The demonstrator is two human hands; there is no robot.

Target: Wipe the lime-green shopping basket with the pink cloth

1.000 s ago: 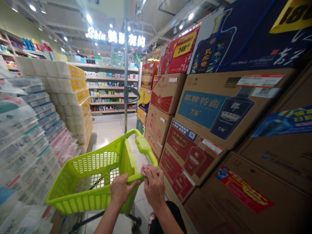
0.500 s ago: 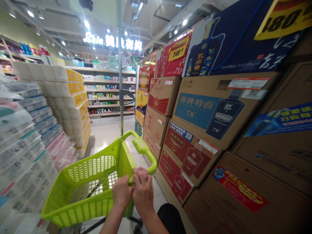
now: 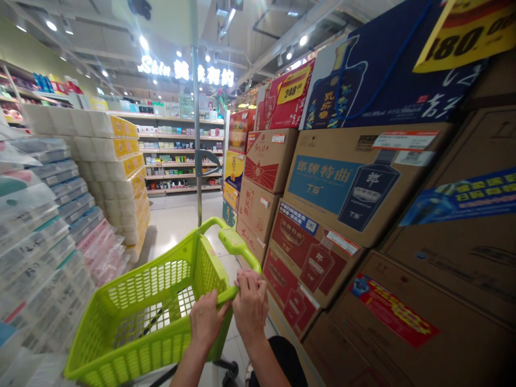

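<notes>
Both hands are on a lime-green plastic shopping cart with perforated basket walls. My left hand is closed over the near side of its rim, by the lower end of the handle. Just right of it, my right hand wraps round the curved green handle near its corner. The basket holds no goods that I can see. A metal pole with a grey bracket rises from the cart's far corner. Part of a dark-clothed leg shows below my right arm.
Stacked liquor cartons line the right side close to the cart. On the left stand piled tissue packs and plastic-wrapped packs. A pale tiled aisle leads to stocked shelves under a lit sign.
My right hand has slid a little up and right along the handle, leaving a wider gap between the hands. The left hand has shifted slightly right.
</notes>
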